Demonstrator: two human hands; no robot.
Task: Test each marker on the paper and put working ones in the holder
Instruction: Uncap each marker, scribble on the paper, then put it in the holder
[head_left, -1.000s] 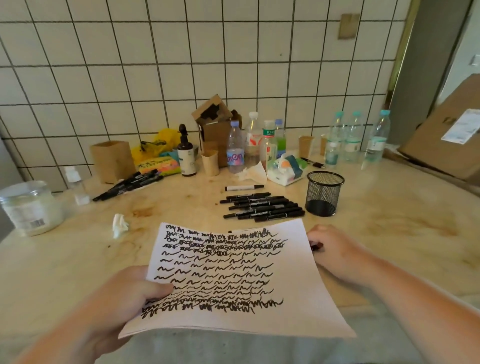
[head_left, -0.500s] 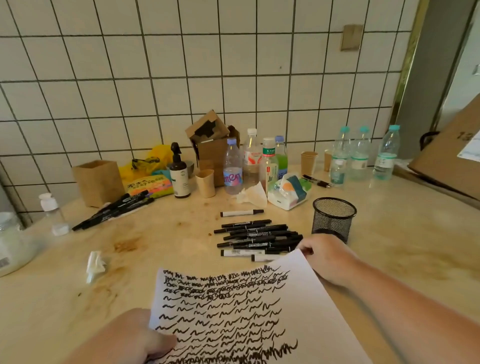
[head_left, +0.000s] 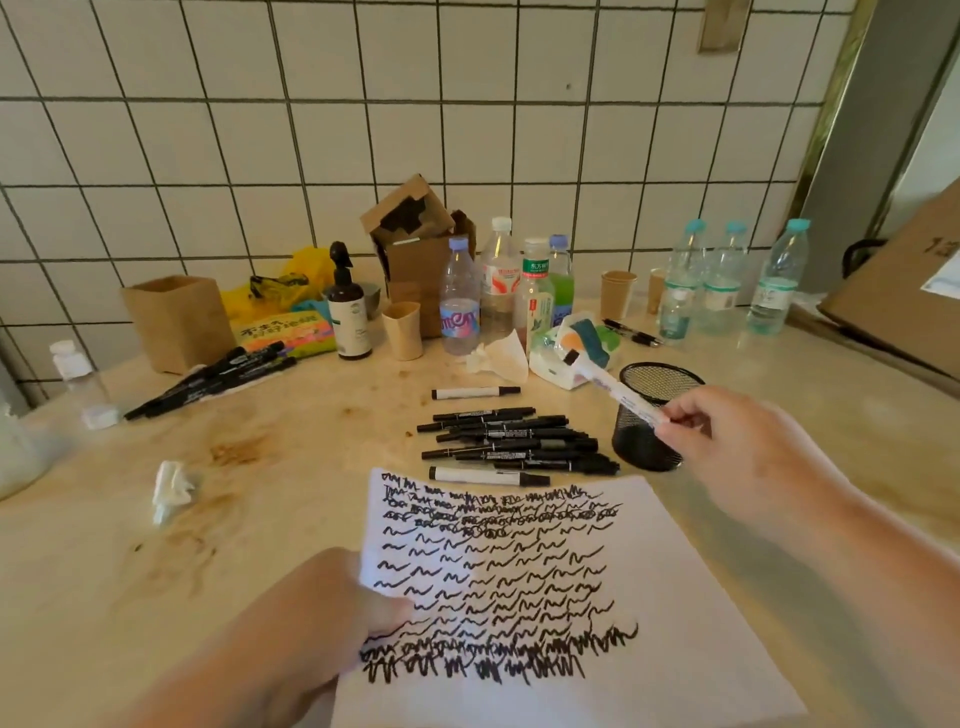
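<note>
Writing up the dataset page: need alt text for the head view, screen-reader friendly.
A person's right hand holds a white marker in the air beside a black mesh holder, while the left hand grips a paper covered in black scribbles. A pile of black markers lies behind the paper on a cluttered beige table.

White marker (head_left: 613, 389) in right hand (head_left: 743, 457), above mesh holder (head_left: 655, 415).

Both forearms are bare to the frame edge, the left hand (head_left: 332, 613) and right hand (head_left: 748, 457) ungloved.
</note>
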